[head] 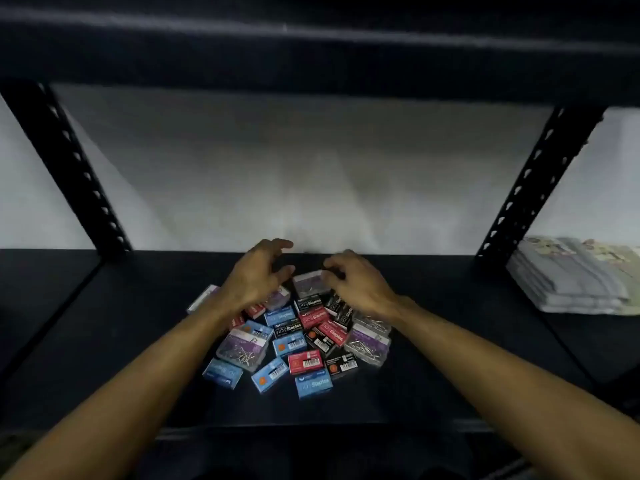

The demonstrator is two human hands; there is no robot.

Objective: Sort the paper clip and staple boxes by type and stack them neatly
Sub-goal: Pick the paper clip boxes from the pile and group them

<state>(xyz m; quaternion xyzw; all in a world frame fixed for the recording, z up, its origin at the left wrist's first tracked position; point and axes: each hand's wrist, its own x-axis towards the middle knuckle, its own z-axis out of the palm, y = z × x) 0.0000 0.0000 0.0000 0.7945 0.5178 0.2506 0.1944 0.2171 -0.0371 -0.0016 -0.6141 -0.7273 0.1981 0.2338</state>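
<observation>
A jumbled heap of small boxes lies on the dark shelf [104, 341]. It mixes blue staple boxes [313, 385], red staple boxes [304, 362], black staple boxes [341, 364] and clear paper clip boxes with purple labels [242, 348]. At the far side of the heap sits one clear paper clip box [308, 284]. My right hand [360, 284] rests its fingertips on that box's right end. My left hand [256, 275] hovers just left of it with its fingers spread and nothing in them. Both hands are blurred.
Black slotted uprights stand at the back left [72, 164] and back right [533, 181] of the shelf bay. A stack of flat plastic-wrapped packs [575, 275] lies on the shelf at the far right. Another shelf board [311, 46] runs overhead.
</observation>
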